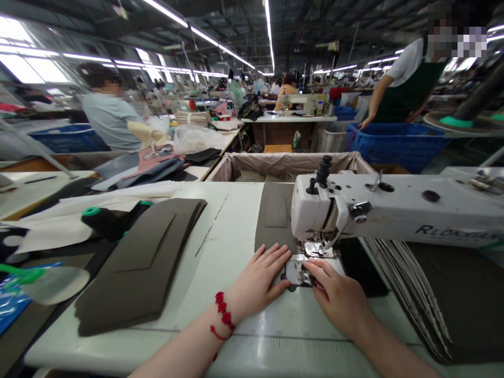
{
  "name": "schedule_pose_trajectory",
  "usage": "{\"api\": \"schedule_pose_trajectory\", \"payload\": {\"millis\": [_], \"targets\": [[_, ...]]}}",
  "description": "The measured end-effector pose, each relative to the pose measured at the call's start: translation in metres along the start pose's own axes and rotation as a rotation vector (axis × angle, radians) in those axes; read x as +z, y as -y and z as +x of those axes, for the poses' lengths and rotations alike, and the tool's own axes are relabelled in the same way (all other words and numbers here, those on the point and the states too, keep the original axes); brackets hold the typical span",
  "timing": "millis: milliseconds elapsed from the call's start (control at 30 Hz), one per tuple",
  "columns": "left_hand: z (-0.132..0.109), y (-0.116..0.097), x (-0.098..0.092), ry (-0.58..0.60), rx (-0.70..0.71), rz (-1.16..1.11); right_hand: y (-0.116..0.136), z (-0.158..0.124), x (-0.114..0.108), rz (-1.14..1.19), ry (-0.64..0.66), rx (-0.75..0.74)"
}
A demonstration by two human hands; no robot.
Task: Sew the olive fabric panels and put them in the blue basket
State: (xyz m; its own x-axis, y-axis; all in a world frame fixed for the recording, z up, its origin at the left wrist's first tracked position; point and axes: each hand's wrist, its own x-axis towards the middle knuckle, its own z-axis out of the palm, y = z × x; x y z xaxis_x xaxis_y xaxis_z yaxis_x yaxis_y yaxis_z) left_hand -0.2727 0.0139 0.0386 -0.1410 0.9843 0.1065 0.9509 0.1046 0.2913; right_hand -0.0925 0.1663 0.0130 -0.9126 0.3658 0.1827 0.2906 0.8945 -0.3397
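Observation:
My left hand lies flat, fingers stretched, on the near end of a grey-brown fabric panel with a smaller rectangular piece on it. The panel runs back beside the head of a white sewing machine. My right hand is closed just in front of the presser foot, its fingertips at the metal plate. Something small and reddish shows under its fingers, too hidden to name. A red braided bracelet circles my left wrist.
Left on the table lies a stack of grey-brown panels, near black thread cones. More stacked panels lie right. Behind the table is a cloth-lined bin. A person stands by a blue basket; another sits left.

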Motion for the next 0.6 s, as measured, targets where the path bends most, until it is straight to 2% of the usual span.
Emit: {"api": "schedule_pose_trajectory", "payload": {"millis": [600], "targets": [[0.0006,0.0019,0.0038,-0.003,-0.012,0.025,-0.0007,0.0011,-0.0001,-0.005,-0.009,-0.01]]}}
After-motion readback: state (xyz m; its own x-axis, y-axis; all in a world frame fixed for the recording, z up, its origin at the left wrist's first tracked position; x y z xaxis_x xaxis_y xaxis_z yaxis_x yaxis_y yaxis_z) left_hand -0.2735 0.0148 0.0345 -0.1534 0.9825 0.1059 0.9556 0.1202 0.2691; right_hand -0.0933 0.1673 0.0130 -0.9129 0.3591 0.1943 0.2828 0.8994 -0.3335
